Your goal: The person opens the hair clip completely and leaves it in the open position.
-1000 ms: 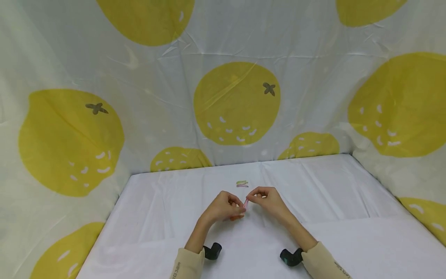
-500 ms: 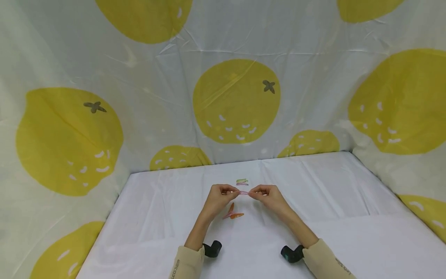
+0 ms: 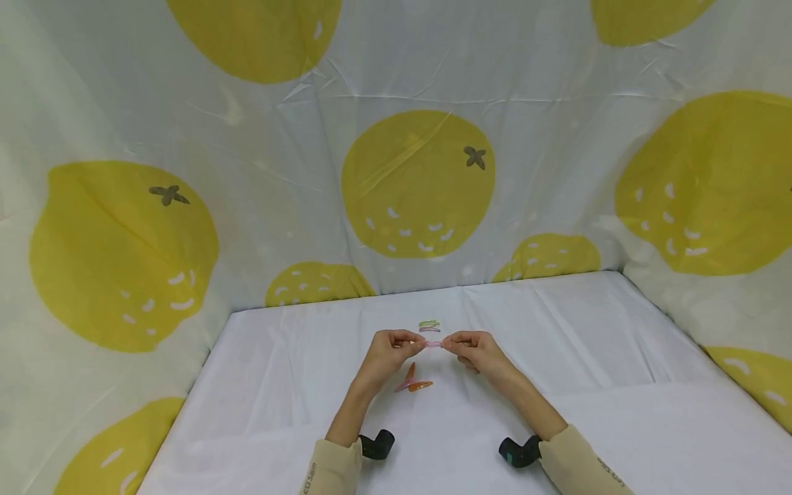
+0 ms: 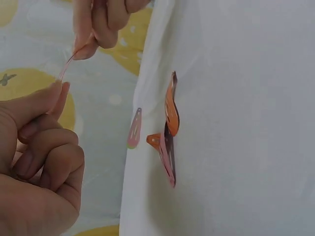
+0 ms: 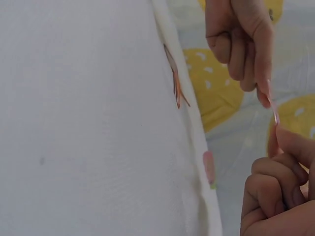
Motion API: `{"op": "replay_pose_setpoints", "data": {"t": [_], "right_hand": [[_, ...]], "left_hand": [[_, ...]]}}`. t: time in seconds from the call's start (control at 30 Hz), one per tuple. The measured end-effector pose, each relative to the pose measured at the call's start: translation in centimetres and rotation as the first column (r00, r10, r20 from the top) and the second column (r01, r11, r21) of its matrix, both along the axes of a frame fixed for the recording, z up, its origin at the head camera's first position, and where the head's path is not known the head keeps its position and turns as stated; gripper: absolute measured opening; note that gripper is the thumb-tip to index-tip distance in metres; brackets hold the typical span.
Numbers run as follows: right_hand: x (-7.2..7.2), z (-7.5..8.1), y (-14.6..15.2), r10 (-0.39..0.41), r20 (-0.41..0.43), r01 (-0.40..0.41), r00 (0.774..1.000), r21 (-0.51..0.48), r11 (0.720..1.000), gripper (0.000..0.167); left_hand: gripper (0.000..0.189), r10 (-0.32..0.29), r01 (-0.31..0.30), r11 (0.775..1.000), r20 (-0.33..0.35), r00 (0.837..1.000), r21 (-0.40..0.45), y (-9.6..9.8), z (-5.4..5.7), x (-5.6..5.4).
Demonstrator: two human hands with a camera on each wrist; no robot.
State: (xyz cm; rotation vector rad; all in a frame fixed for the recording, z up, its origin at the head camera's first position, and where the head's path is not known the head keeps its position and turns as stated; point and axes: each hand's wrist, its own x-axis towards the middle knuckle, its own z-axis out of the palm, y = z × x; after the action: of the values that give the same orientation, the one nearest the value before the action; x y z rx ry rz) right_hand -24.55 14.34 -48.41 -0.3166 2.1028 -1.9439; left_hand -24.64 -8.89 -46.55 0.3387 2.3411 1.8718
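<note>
A small pink hair clip (image 3: 434, 344) hangs level above the white table, pinched at both ends. My left hand (image 3: 417, 343) pinches its left end between thumb and forefinger, and my right hand (image 3: 449, 343) pinches the right end. The left wrist view shows the thin pink clip (image 4: 68, 63) bowed between my left hand (image 4: 60, 93) and my right hand (image 4: 84, 49). In the right wrist view the clip (image 5: 275, 116) spans the two hands' fingertips. A small pile of orange and pink clips (image 3: 413, 382) lies on the cloth just under the hands.
A green clip and a pink clip (image 3: 429, 325) lie side by side just beyond the hands. The table's white cloth (image 3: 588, 357) meets lemon-print fabric walls (image 3: 417, 185) at the back and both sides. Black wrist mounts (image 3: 377, 445) sit near the front edge.
The hands have lifted away from the pile of clips and moved slightly farther back. The pink clip has turned from upright to level between them. Since half a second ago, hardly anything moved.
</note>
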Motion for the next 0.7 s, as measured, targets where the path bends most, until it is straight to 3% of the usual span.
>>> {"op": "replay_pose_setpoints", "data": {"t": [0.13,0.37,0.53,0.7], "right_hand": [[-0.06,-0.08,-0.08,-0.033,0.053,0.033,0.998,0.002,0.999,0.039],[0.08,-0.03,0.12,0.034,0.100,-0.031,0.994,-0.033,0.999,0.043],[0.13,-0.07,0.06,0.044,0.106,-0.039,0.993,-0.049,0.998,0.044],[0.26,-0.37,-0.57,-0.063,-0.059,0.068,0.996,0.082,0.994,0.035]], "left_hand": [[0.020,-0.005,0.003,1.000,-0.086,0.996,-0.026,0.14,-0.18,-0.02],[0.018,-0.004,-0.012,0.998,-0.231,0.973,-0.067,0.47,-0.18,0.00],[0.014,0.007,-0.025,0.997,-0.220,0.975,-0.076,0.54,-0.35,-0.04],[0.015,0.021,-0.041,0.993,-0.175,0.984,-0.112,0.31,-0.27,0.04]]}}
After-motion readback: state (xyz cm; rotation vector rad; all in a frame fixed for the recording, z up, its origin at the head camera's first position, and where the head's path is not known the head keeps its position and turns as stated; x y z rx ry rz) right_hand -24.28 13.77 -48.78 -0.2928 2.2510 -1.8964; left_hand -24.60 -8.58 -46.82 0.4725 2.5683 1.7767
